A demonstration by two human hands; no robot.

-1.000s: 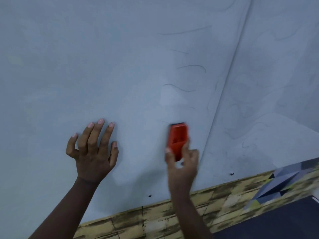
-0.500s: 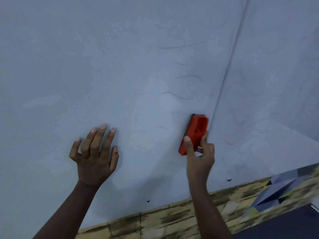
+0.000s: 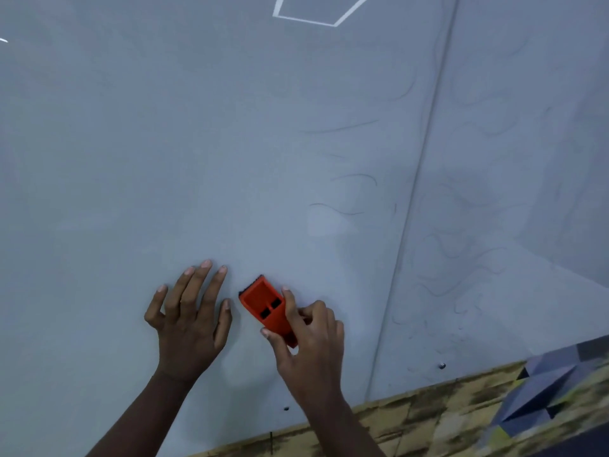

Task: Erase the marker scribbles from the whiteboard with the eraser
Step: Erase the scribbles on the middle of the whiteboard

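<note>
Both hands meet the whiteboard (image 3: pixel 164 159): left hand (image 3: pixel 189 319) flat, right hand (image 3: pixel 309 344) gripping eraser (image 3: pixel 265 306) angled up-left.

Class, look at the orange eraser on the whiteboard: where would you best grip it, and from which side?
Probably across the long sides of the orange eraser, at its lower end, coming from below. The right hand pinches it there, leaving the upper end free against the whiteboard.

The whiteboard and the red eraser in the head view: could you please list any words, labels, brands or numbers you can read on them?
None can be read.
whiteboard: only faint wavy marker scribbles and a white outlined shape at the top edge; no letters or numbers.
eraser, held by the right hand: plain red back with two dark openings, no label or brand visible.
</note>
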